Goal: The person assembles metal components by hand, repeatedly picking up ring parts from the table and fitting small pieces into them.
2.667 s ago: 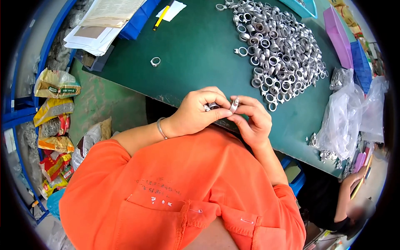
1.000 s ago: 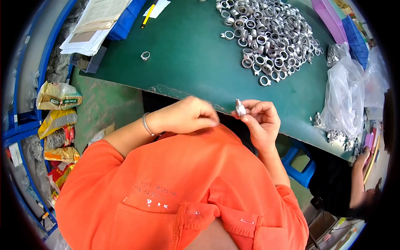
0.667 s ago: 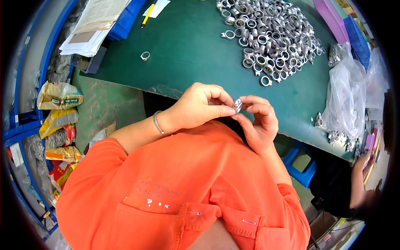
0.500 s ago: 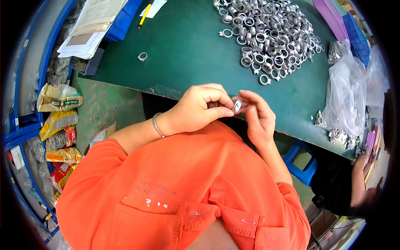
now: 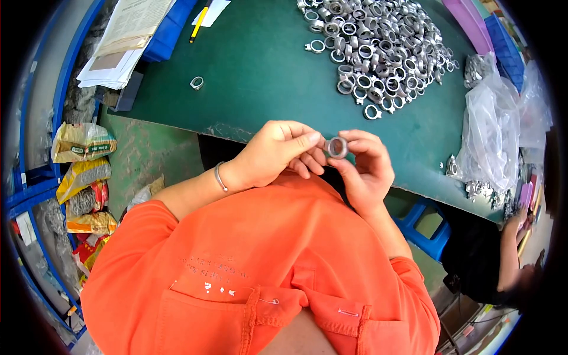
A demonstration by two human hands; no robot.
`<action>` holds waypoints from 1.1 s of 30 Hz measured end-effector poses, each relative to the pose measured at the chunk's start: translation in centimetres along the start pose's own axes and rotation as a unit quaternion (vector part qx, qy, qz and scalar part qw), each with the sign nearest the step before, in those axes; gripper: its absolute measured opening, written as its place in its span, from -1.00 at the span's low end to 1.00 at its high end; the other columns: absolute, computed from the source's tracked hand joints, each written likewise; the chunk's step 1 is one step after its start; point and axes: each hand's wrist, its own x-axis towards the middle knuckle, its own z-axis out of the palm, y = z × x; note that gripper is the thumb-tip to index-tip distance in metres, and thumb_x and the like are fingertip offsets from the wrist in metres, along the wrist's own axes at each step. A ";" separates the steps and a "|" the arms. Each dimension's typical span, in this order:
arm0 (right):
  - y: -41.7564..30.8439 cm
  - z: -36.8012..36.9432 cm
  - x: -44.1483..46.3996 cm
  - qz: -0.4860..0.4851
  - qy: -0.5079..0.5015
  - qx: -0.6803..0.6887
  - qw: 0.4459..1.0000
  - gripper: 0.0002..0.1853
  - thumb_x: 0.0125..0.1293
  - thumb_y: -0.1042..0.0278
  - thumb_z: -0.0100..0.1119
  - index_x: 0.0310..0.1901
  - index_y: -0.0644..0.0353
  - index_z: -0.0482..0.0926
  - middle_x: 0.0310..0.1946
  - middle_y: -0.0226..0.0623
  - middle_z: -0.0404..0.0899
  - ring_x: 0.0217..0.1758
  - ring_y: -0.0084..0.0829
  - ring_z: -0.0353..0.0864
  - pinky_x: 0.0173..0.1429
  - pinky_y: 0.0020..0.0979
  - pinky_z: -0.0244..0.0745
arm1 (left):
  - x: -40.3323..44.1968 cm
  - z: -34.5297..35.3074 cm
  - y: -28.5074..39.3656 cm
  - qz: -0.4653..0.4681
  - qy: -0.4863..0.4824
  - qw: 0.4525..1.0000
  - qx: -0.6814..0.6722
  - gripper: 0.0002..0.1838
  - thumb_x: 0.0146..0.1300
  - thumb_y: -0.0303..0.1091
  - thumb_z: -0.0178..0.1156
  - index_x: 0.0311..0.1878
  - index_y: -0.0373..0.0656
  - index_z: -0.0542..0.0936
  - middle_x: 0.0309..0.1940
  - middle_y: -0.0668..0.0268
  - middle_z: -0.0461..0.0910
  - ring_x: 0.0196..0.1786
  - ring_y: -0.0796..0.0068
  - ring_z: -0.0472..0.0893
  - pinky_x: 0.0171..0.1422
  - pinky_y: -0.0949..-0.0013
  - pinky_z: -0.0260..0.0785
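A grey metal ring is held up in front of my chest, its round opening facing me. My right hand pinches it from the right between thumb and fingers. At its left side, my left hand has thumb and forefinger closed at the ring's edge, the other fingers curled below; the exact contact there is small and partly hidden. Beyond my hands, a big heap of similar metal rings with small lugs covers the back right of the green table. One loose ring lies alone on the left.
Papers rest by a blue bin at the back left, near a yellow marker. Clear plastic bags stand on the right. Another person's arm and a blue stool are at the lower right.
The ring has turned from edge-on to showing its round opening. My left thumb has moved up and its fingers have loosened below, while my right fingers have closed round the ring.
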 end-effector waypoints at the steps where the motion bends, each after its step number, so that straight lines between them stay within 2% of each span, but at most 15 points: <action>1: -0.6 -0.4 0.5 -0.083 -0.053 -0.154 0.983 -0.73 -0.09 0.68 0.33 -0.29 0.31 0.54 -0.15 -0.14 0.55 -0.15 -0.27 0.57 -0.10 -0.36 0.50 | 0.2 0.0 -0.3 -0.028 -0.007 0.995 -0.094 -0.70 0.39 -0.30 -0.06 -0.06 -0.36 0.49 -0.29 0.20 0.58 -0.35 0.54 0.60 -0.35 0.56 0.49; 2: -1.4 -0.4 1.0 -0.099 -0.115 -0.153 0.976 -0.76 -0.11 0.64 0.33 -0.32 0.32 0.58 -0.23 -0.17 0.58 -0.17 -0.25 0.56 -0.11 -0.37 0.48 | 0.5 -0.2 -0.6 -0.027 -0.009 0.995 -0.094 -0.70 0.39 -0.30 -0.06 -0.06 -0.36 0.49 -0.29 0.20 0.58 -0.35 0.54 0.60 -0.35 0.56 0.49; 4: -1.3 -0.5 1.4 -0.149 -0.146 -0.166 0.964 -0.77 -0.07 0.61 0.31 -0.29 0.32 0.58 -0.24 -0.17 0.57 -0.17 -0.23 0.55 -0.09 -0.34 0.48 | 1.0 -1.1 -1.3 -0.059 -0.055 0.975 -0.207 -0.63 0.43 -0.26 -0.18 0.01 -0.39 0.46 -0.23 0.18 0.57 -0.30 0.48 0.61 -0.32 0.50 0.53; 6: 0.2 -1.6 1.7 -0.144 -0.060 -0.309 0.938 -0.79 0.01 0.50 0.28 -0.27 0.29 0.56 -0.32 -0.18 0.53 -0.27 -0.19 0.51 -0.18 -0.28 0.43 | 1.3 -1.5 -1.7 -0.065 -0.070 0.977 -0.192 -0.63 0.43 -0.27 -0.18 0.03 -0.39 0.43 -0.22 0.19 0.56 -0.25 0.46 0.60 -0.25 0.46 0.53; 8: 1.6 -2.8 3.0 -0.102 0.023 -0.499 0.860 -0.77 0.04 0.43 0.28 -0.24 0.24 0.54 -0.38 -0.21 0.49 -0.32 -0.19 0.46 -0.21 -0.23 0.35 | 1.4 -1.5 -1.8 -0.028 -0.051 0.982 -0.179 -0.63 0.43 -0.26 -0.17 0.07 -0.38 0.42 -0.21 0.20 0.56 -0.21 0.45 0.59 -0.18 0.42 0.53; 10: 2.2 -3.6 3.2 -0.011 -0.008 -0.576 0.818 -0.74 0.06 0.37 0.27 -0.20 0.20 0.52 -0.38 -0.25 0.48 -0.33 -0.20 0.43 -0.20 -0.20 0.29 | 1.2 -1.0 -1.3 -0.028 -0.031 0.983 -0.178 -0.67 0.42 -0.27 -0.14 -0.01 -0.34 0.45 -0.24 0.23 0.55 -0.23 0.48 0.58 -0.17 0.45 0.50; 12: 2.0 -3.6 3.1 -0.017 -0.023 -0.568 0.823 -0.80 0.05 0.42 0.29 -0.27 0.21 0.54 -0.41 -0.27 0.48 -0.35 -0.23 0.45 -0.23 -0.25 0.34 | 1.2 -1.0 -1.1 -0.045 0.005 0.985 -0.164 -0.75 0.39 -0.27 -0.07 -0.11 -0.27 0.48 -0.30 0.28 0.53 -0.31 0.54 0.55 -0.25 0.51 0.46; 13: 1.6 -3.1 2.9 0.004 -0.044 -0.442 0.896 -0.83 0.04 0.46 0.30 -0.31 0.22 0.55 -0.42 -0.27 0.50 -0.36 -0.25 0.47 -0.25 -0.29 0.38 | 1.2 -0.8 -1.0 -0.041 0.035 0.990 -0.129 -0.84 0.34 -0.31 0.04 -0.19 -0.21 0.48 -0.39 0.35 0.49 -0.39 0.61 0.48 -0.33 0.56 0.38; 14: 1.3 -2.5 2.6 0.026 -0.064 -0.307 0.949 -0.86 0.03 0.49 0.30 -0.35 0.24 0.56 -0.43 -0.27 0.52 -0.37 -0.27 0.49 -0.28 -0.33 0.41 | 1.2 -0.9 -1.1 -0.039 0.038 0.990 -0.129 -0.84 0.34 -0.31 0.04 -0.19 -0.21 0.48 -0.39 0.35 0.49 -0.39 0.61 0.48 -0.33 0.56 0.38; 16: 1.0 -1.4 1.7 0.020 -0.069 -0.183 0.980 -0.85 -0.03 0.58 0.33 -0.38 0.25 0.59 -0.40 -0.23 0.60 -0.36 -0.35 0.58 -0.28 -0.44 0.47 | 1.2 -1.1 -1.2 0.020 0.006 0.998 -0.056 -0.87 0.29 -0.35 0.12 -0.20 -0.20 0.49 -0.45 0.39 0.46 -0.43 0.65 0.43 -0.39 0.59 0.32; 19: 0.7 -0.3 1.1 0.004 -0.092 -0.091 0.992 -0.81 -0.04 0.68 0.31 -0.35 0.26 0.59 -0.31 -0.22 0.63 -0.28 -0.37 0.62 -0.22 -0.46 0.51 | 0.6 -0.6 -0.5 0.042 0.012 0.999 -0.012 -0.89 0.26 -0.40 0.14 -0.25 -0.26 0.52 -0.51 0.40 0.46 -0.49 0.69 0.38 -0.41 0.61 0.27; 25: 0.9 -0.1 0.8 0.000 -0.083 -0.051 0.995 -0.79 -0.04 0.72 0.29 -0.32 0.27 0.58 -0.29 -0.19 0.63 -0.25 -0.34 0.63 -0.20 -0.45 0.53 | 0.1 -0.4 0.1 0.065 0.016 0.995 0.074 -0.89 0.27 -0.44 0.12 -0.26 -0.29 0.55 -0.51 0.40 0.47 -0.49 0.72 0.38 -0.41 0.65 0.24; 30: 1.2 -0.1 1.2 -0.089 -0.095 -0.147 0.981 -0.80 -0.01 0.72 0.27 -0.33 0.28 0.55 -0.26 -0.19 0.62 -0.23 -0.37 0.62 -0.16 -0.46 0.54 | 0.3 -0.1 -0.2 0.094 0.026 0.993 0.066 -0.93 0.21 -0.47 0.19 -0.30 -0.28 0.58 -0.46 0.42 0.50 -0.43 0.73 0.41 -0.40 0.64 0.25; 32: 1.3 0.1 1.0 -0.109 -0.095 -0.168 0.975 -0.79 0.02 0.73 0.25 -0.29 0.29 0.52 -0.24 -0.18 0.61 -0.21 -0.39 0.62 -0.14 -0.47 0.54 | 0.4 -0.3 -0.5 0.188 0.044 0.959 0.208 -0.95 0.14 -0.51 0.25 -0.33 -0.26 0.60 -0.41 0.41 0.53 -0.40 0.72 0.43 -0.38 0.63 0.26; 33: 1.3 0.6 0.6 -0.036 -0.050 -0.044 0.997 -0.76 0.07 0.75 0.19 -0.21 0.30 0.48 -0.22 -0.16 0.59 -0.19 -0.42 0.60 -0.12 -0.48 0.53 | 0.4 -0.3 -0.5 0.188 0.044 0.959 0.208 -0.95 0.14 -0.51 0.25 -0.33 -0.26 0.60 -0.41 0.41 0.53 -0.40 0.72 0.43 -0.38 0.63 0.26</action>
